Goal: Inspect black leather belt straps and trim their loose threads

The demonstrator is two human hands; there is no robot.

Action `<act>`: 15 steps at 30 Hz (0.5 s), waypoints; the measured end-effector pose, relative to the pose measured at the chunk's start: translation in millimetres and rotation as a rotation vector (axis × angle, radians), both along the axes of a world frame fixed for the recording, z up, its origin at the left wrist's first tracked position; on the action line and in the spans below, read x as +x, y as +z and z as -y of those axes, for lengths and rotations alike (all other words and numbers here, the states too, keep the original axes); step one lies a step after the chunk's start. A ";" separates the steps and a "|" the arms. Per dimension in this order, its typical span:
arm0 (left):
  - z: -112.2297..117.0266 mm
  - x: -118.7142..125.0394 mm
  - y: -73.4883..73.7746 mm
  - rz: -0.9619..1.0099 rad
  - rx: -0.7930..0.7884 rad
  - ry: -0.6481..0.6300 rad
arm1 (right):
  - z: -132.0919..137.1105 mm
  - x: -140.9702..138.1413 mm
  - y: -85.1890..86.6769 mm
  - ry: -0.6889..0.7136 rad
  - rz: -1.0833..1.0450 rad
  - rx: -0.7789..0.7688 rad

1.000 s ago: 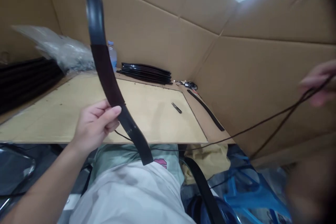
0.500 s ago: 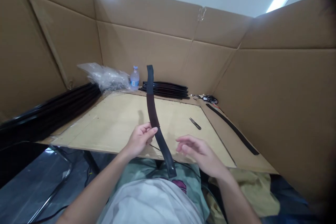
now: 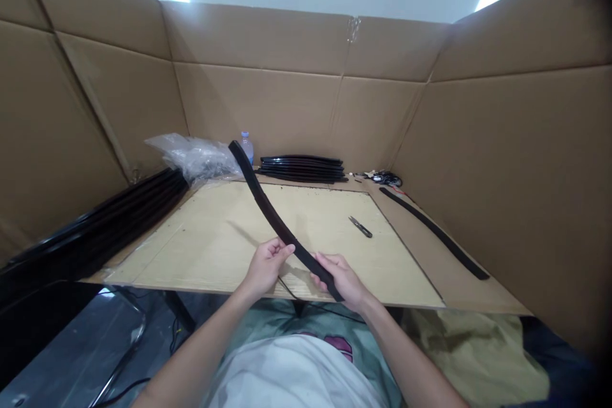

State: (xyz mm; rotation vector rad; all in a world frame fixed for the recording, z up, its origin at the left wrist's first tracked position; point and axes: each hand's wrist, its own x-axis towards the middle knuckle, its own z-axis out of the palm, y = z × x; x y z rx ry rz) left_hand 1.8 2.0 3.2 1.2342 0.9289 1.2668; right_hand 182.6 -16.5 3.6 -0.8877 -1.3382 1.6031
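A long, slightly curved black strip (image 3: pixel 272 215) slants over the near half of the board, its far end raised up to the left. My left hand (image 3: pixel 266 266) pinches it around the middle between thumb and fingers. Closer to its near end, my right hand (image 3: pixel 342 280) is closed on the same strip, thumb on top and fingers underneath. A pair of small black thread snips (image 3: pixel 360 227) lies on the board, right of the strip. What the strip is made for cannot be told.
The pale board (image 3: pixel 191 248) covers most of the table. Black strips are stacked at the back (image 3: pixel 301 169) and piled at the left (image 3: pixel 95 223). A single strip (image 3: pixel 435 233) lies along the right edge. A plastic bag (image 3: pixel 196 156), a bottle (image 3: pixel 247 146) and coiled cables (image 3: pixel 386 178) stand behind.
My right hand has moved in and closed on the near end of the strip. The strip has turned, its far end swinging left and its near end right. The view has shifted slightly.
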 end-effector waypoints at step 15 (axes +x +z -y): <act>6.1 3.6 1.6 0.025 0.040 -0.081 | -2.6 6.2 5.1 0.190 0.063 0.109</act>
